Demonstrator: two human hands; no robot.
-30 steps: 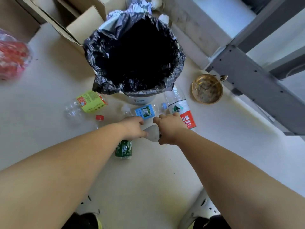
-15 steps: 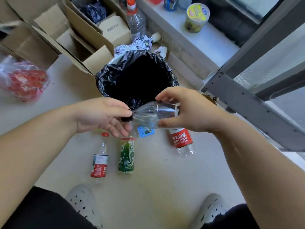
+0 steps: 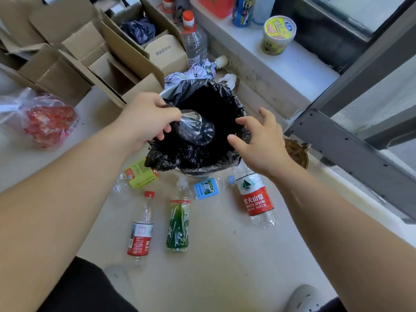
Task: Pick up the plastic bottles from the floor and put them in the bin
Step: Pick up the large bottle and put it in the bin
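My left hand pinches the neck of a clear label-free plastic bottle, which hangs over the mouth of the bin lined with a black bag. My right hand hovers open over the bin's right rim, holding nothing. On the floor in front of the bin lie several bottles: a large red-labelled one, a blue-labelled one, a green one, a small red-capped one and a yellow-green-labelled one.
Open cardboard boxes stand behind the bin on the left. A red-filled plastic bag lies at far left. A brass dish sits right of the bin, beside a grey metal frame. A noodle cup stands on the window ledge.
Both hands lifted the clear bottle from the floor up over the bin. My right hand has let go of it and opened; my left hand alone holds it now.
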